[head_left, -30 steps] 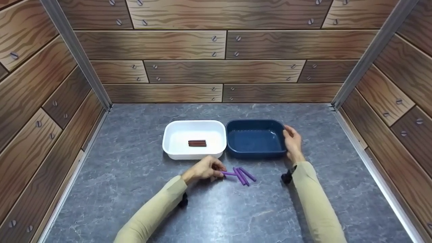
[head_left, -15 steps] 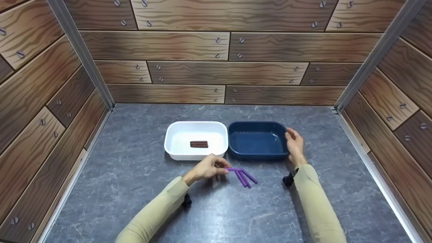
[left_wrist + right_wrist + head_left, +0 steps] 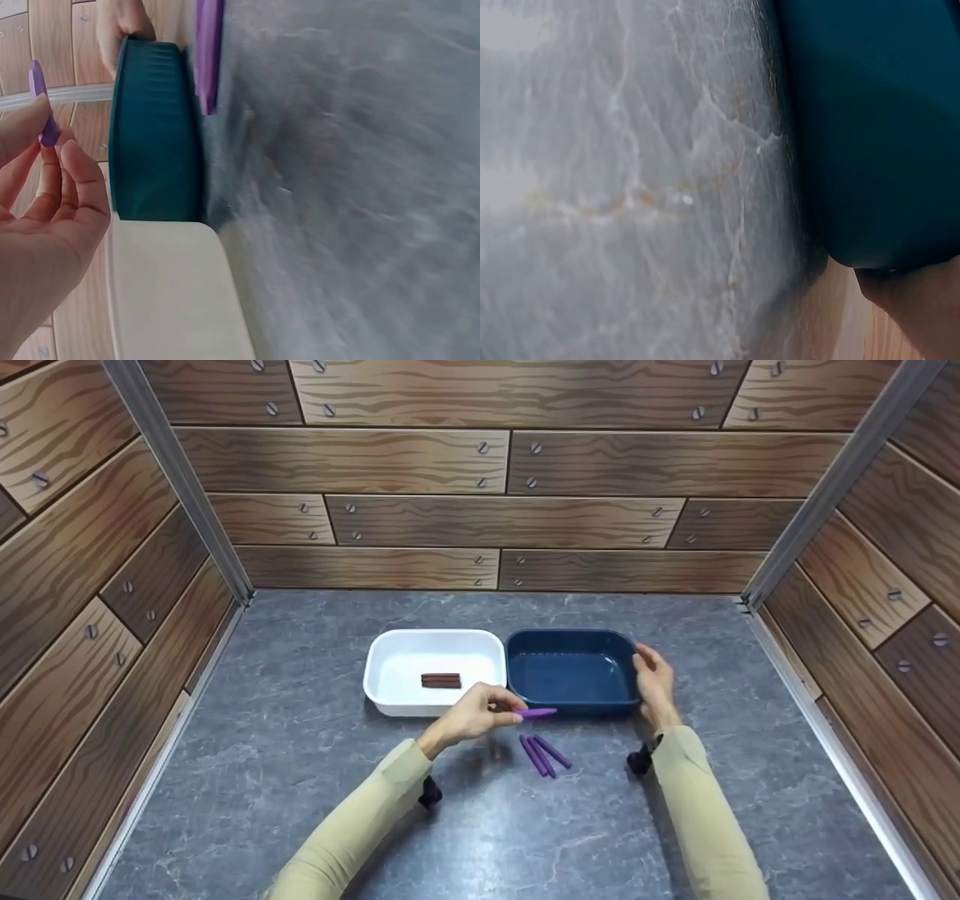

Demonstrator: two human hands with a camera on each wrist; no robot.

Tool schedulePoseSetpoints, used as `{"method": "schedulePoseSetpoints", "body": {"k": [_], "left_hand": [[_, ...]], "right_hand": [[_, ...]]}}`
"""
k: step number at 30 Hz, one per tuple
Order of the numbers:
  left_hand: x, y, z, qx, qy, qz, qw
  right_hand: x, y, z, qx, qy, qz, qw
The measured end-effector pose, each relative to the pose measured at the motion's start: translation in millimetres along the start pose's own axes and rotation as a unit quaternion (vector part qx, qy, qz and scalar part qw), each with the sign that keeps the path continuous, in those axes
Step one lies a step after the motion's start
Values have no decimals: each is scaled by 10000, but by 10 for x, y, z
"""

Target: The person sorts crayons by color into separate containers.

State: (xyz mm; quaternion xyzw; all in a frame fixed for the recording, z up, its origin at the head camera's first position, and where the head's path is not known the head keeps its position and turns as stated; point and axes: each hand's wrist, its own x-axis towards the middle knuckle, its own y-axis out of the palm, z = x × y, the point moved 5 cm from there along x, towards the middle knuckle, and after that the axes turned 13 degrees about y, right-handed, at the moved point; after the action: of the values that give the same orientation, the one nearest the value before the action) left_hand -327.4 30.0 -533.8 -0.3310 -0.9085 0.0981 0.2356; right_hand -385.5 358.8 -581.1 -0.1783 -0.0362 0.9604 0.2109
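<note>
Between thumb and fingertips, my left hand [image 3: 472,714] pinches a purple crayon [image 3: 538,712], raised above the table by the front rim of the dark blue dish [image 3: 574,707]. The left wrist view shows that crayon [image 3: 37,81] pointing up from the fingers. Three more purple crayons [image 3: 535,756] lie loosely side by side on the table in front of the blue dish. My right hand [image 3: 655,682] holds the blue dish's right end, fingers at its rim. In the right wrist view, part of that hand [image 3: 919,304] shows under the dish's end; the rest is out of frame.
A white dish [image 3: 390,709] stands against the blue one on its left, with a small row of dark brown crayons [image 3: 441,681] inside. Wood-patterned walls [image 3: 360,566] enclose the grey marbled table [image 3: 300,780] at the back and both sides.
My left hand has lifted one purple crayon off the group and carried it up and forward toward the blue dish. The right hand stays at the dish's end.
</note>
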Motion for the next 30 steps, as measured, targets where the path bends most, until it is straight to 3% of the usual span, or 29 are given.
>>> {"method": "schedulePoseSetpoints", "body": {"k": [6, 15, 22, 30], "left_hand": [[201, 35, -97, 342, 62, -394, 9986], [539, 78, -5, 859, -281, -1057, 9903], [767, 110, 33, 1283, -300, -1285, 9829], [909, 196, 118, 1118, -579, -1372, 9825]], "right_hand": [[-30, -42, -31, -138, 57, 55, 9999], [-19, -41, -28, -135, 77, 37, 9999], [-8, -21, -8, 9, 38, 35, 10000], [-4, 12, 12, 14, 19, 9, 10000]]}}
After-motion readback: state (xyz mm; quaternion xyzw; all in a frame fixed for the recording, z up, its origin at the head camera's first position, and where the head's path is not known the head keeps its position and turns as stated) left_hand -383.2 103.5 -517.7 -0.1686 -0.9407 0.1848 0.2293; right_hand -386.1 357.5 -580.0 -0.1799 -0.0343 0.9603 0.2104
